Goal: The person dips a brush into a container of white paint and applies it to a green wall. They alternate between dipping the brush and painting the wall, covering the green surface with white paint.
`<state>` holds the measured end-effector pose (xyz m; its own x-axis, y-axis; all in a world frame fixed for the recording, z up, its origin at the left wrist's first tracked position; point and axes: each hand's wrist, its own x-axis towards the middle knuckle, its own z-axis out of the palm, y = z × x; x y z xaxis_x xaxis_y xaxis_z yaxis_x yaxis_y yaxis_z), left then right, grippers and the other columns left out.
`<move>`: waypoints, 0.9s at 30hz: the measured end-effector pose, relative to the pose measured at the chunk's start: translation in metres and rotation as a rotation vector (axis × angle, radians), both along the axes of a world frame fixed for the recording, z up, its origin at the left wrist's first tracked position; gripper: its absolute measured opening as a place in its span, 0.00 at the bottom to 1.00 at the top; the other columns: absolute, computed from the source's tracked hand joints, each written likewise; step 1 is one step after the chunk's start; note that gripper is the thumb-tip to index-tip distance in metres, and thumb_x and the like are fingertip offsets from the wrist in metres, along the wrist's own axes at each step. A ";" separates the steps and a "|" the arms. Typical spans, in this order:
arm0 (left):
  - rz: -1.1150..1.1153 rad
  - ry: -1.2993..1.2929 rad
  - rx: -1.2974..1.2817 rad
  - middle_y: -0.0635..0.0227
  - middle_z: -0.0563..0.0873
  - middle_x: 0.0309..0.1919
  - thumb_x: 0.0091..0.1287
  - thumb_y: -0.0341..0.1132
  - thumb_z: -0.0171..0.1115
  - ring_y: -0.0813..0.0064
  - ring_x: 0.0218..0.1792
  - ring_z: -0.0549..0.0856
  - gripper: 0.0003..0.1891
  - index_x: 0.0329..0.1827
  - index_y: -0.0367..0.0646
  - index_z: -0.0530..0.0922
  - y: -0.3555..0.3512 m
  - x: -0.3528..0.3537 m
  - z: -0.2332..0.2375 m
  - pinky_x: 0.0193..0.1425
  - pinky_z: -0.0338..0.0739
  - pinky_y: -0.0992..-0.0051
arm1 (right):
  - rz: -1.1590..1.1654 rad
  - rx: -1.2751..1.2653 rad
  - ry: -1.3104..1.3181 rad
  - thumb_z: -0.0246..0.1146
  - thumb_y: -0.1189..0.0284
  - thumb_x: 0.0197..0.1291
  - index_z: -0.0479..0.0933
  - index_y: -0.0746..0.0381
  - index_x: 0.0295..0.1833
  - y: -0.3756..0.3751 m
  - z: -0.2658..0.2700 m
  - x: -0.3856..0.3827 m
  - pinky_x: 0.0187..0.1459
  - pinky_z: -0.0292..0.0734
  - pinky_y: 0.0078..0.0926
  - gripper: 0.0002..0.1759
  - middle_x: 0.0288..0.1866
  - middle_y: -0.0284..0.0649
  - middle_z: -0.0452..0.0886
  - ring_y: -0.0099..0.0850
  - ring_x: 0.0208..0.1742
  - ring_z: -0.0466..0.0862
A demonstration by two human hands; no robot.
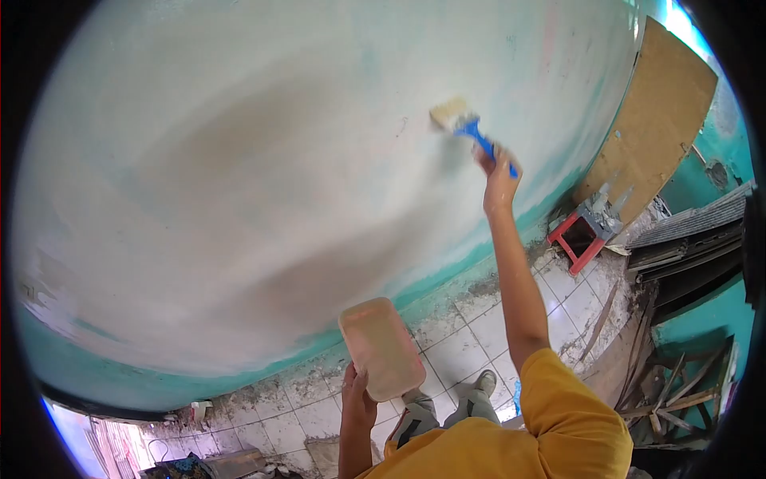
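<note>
My right hand (499,172) is raised and wrapped round the blue handle of a wide paintbrush (469,128). The brush's pale bristles point up and left, at or close to the wall (319,160); contact cannot be made out. White paint covers most of this wall, with turquoise showing through in patches and along the bottom. Lower down, my left hand (359,391) grips the left edge of a shallow pinkish tray (383,347), its thumb over the rim. What lies inside the tray looks pale and flat.
A small red stool (578,243) with grey items on top stands by the wall at right. Behind it leans a brown board (658,120). Stacked corrugated sheets (690,231) and broken wooden pieces (678,391) lie far right. Dirty white tiles (459,351) cover the floor.
</note>
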<state>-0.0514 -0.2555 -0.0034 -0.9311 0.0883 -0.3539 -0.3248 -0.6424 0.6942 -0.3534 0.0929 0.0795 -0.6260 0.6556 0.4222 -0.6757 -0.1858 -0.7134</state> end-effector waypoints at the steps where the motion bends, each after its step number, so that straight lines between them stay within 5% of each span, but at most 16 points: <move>1: 0.000 0.005 -0.003 0.55 0.74 0.65 0.72 0.35 0.57 0.62 0.65 0.78 0.30 0.73 0.34 0.58 -0.007 -0.002 0.002 0.66 0.77 0.61 | -0.022 -0.014 -0.065 0.55 0.67 0.73 0.80 0.72 0.52 -0.006 -0.032 0.003 0.48 0.84 0.29 0.18 0.42 0.44 0.86 0.31 0.41 0.87; 4: -0.035 0.005 -0.042 0.56 0.74 0.65 0.72 0.36 0.57 0.63 0.65 0.77 0.30 0.73 0.35 0.58 -0.025 -0.007 0.007 0.67 0.77 0.61 | -0.038 -0.095 -0.312 0.55 0.68 0.73 0.80 0.72 0.51 -0.030 -0.121 0.024 0.46 0.85 0.28 0.17 0.40 0.42 0.86 0.30 0.38 0.87; 8: -0.038 -0.002 -0.027 0.56 0.74 0.65 0.72 0.36 0.57 0.63 0.65 0.78 0.30 0.73 0.36 0.59 -0.043 -0.010 0.008 0.66 0.77 0.61 | -0.053 -0.073 -0.556 0.57 0.69 0.72 0.81 0.72 0.50 -0.043 -0.157 0.037 0.42 0.85 0.28 0.16 0.37 0.44 0.86 0.31 0.35 0.88; 13: -0.047 0.032 -0.004 0.57 0.74 0.65 0.72 0.37 0.58 0.63 0.64 0.78 0.31 0.74 0.36 0.58 -0.048 -0.006 0.011 0.66 0.78 0.62 | -0.139 0.197 -0.502 0.57 0.70 0.70 0.81 0.74 0.49 -0.042 -0.017 0.009 0.42 0.86 0.29 0.16 0.37 0.47 0.86 0.33 0.36 0.88; 16: -0.031 0.034 -0.025 0.56 0.74 0.65 0.72 0.38 0.58 0.62 0.64 0.78 0.31 0.74 0.35 0.58 -0.049 -0.005 0.008 0.66 0.78 0.61 | -0.061 0.113 -0.227 0.56 0.70 0.71 0.80 0.74 0.50 -0.055 0.092 0.016 0.47 0.85 0.29 0.16 0.39 0.47 0.86 0.34 0.38 0.89; 20: -0.018 0.050 0.014 0.56 0.73 0.66 0.72 0.36 0.58 0.62 0.65 0.78 0.31 0.74 0.35 0.58 -0.048 -0.005 0.013 0.66 0.78 0.61 | 0.077 0.014 -0.049 0.53 0.70 0.73 0.79 0.73 0.54 -0.069 0.140 0.041 0.53 0.82 0.27 0.18 0.43 0.46 0.86 0.33 0.44 0.88; 27: -0.032 0.062 -0.010 0.57 0.74 0.65 0.73 0.37 0.57 0.63 0.66 0.77 0.30 0.74 0.36 0.59 -0.057 -0.007 0.020 0.66 0.77 0.62 | 0.052 -0.211 -0.283 0.53 0.68 0.74 0.78 0.72 0.57 -0.090 -0.071 0.031 0.51 0.84 0.28 0.19 0.43 0.43 0.86 0.31 0.42 0.87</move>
